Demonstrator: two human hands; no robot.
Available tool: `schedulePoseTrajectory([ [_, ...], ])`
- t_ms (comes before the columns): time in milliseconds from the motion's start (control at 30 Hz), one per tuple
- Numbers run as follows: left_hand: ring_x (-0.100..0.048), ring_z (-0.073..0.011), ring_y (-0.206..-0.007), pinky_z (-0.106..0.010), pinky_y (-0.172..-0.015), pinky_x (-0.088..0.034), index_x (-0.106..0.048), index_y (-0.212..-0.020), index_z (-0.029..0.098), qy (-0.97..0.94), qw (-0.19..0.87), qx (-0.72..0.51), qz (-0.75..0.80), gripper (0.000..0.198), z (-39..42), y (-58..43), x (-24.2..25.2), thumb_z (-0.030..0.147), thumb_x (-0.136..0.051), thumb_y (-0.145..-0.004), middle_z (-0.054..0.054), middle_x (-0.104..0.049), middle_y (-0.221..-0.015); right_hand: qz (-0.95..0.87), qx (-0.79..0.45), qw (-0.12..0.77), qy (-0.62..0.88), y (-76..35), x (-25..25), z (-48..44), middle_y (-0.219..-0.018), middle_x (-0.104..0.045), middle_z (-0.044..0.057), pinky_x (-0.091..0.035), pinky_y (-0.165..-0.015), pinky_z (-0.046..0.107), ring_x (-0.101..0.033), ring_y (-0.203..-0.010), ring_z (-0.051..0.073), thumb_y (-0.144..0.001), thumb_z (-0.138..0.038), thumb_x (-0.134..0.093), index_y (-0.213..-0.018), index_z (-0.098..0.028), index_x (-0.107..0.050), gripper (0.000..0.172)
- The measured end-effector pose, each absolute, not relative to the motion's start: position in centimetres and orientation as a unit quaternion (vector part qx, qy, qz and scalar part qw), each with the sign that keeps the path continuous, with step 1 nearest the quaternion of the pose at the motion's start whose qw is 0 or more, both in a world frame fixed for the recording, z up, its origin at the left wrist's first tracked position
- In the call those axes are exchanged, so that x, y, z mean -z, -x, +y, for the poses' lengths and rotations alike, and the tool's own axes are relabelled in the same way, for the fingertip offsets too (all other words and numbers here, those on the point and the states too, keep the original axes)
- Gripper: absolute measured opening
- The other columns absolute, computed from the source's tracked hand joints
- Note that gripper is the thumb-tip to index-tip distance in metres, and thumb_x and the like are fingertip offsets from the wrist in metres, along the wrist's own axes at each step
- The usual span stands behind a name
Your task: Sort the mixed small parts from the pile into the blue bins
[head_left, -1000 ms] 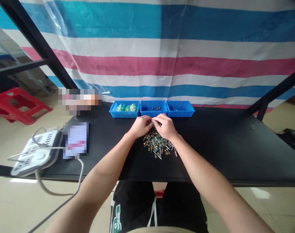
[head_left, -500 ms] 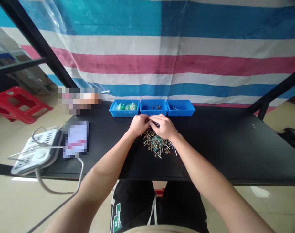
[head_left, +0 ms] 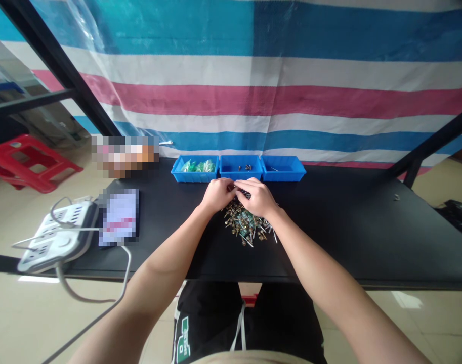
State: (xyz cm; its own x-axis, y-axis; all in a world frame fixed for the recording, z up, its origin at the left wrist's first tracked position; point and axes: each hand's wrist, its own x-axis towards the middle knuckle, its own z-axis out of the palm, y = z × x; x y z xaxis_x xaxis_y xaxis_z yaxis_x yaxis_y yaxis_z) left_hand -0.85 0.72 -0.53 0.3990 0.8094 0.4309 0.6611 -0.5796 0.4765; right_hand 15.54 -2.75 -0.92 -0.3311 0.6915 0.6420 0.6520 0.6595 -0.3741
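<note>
Above the far side of a mixed pile of small parts (head_left: 246, 225), my left hand (head_left: 217, 194) and my right hand (head_left: 256, 196) meet at the fingertips. Both are closed in a pinch; whatever lies between the fingers is too small and too covered to name. The pile holds brass-coloured pieces, thin silver pins and green translucent bits. Just beyond my hands stand three blue bins in a row. The left bin (head_left: 195, 177) has green and clear pieces, the middle bin (head_left: 231, 176) a few small metal parts, the right bin (head_left: 284, 176) a thin pin.
A white power strip (head_left: 59, 237) with cables lies at the left of the black table (head_left: 348, 222), beside a blurred flat device (head_left: 119, 217). Black frame posts rise at both sides. A small metal piece (head_left: 396, 197) lies far right. A red stool (head_left: 29, 164) stands left.
Almost nothing differs. My fingertips have shifted very slightly; both hands stay together over the pile, and the bins have not moved.
</note>
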Motion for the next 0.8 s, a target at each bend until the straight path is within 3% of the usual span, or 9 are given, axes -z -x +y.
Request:
schedulePoseTrajectory([
  [233, -0.061, -0.0164, -0.068, -0.029, -0.068, -0.049, -0.067, -0.085, 0.016, -0.799, 0.123, -0.363, 0.464, 0.02, 1.1, 0.8, 1.0, 0.034, -0.064, -0.075, -0.004, -0.067, -0.078, -0.788, 0.004, 0.416, 0.455, -16.5, 1.2, -2.0, -0.121, -0.065, 0.01, -0.046, -0.098, 0.041, -0.056, -0.11, 0.023, -0.084, -0.023, -0.051, -0.12, -0.012, -0.064, 0.04],
  [533, -0.062, -0.0177, -0.069, -0.031, -0.067, -0.05, -0.066, -0.082, 0.017, -0.788, 0.115, -0.358, 0.488, 0.015, 1.2, 0.9, 1.1, 0.03, -0.062, -0.077, -0.005, -0.068, -0.079, -0.747, 0.041, 0.299, 0.592, -17.4, 1.4, -1.7, -0.152, -0.034, 0.008, -0.039, -0.086, 0.055, -0.04, -0.109, 0.037, -0.075, -0.031, -0.057, -0.145, -0.016, -0.034, 0.076],
  [800, -0.063, -0.0185, -0.07, -0.031, -0.068, -0.05, -0.067, -0.083, 0.017, -0.792, 0.116, -0.344, 0.491, 0.018, 1.3, 1.0, 1.4, 0.033, -0.061, -0.077, -0.005, -0.069, -0.079, -0.745, 0.049, 0.286, 0.601, -17.5, 1.9, -1.3, -0.149, -0.038, 0.01, -0.039, -0.085, 0.055, -0.041, -0.107, 0.037, -0.076, -0.038, -0.058, -0.142, -0.019, -0.038, 0.072],
])
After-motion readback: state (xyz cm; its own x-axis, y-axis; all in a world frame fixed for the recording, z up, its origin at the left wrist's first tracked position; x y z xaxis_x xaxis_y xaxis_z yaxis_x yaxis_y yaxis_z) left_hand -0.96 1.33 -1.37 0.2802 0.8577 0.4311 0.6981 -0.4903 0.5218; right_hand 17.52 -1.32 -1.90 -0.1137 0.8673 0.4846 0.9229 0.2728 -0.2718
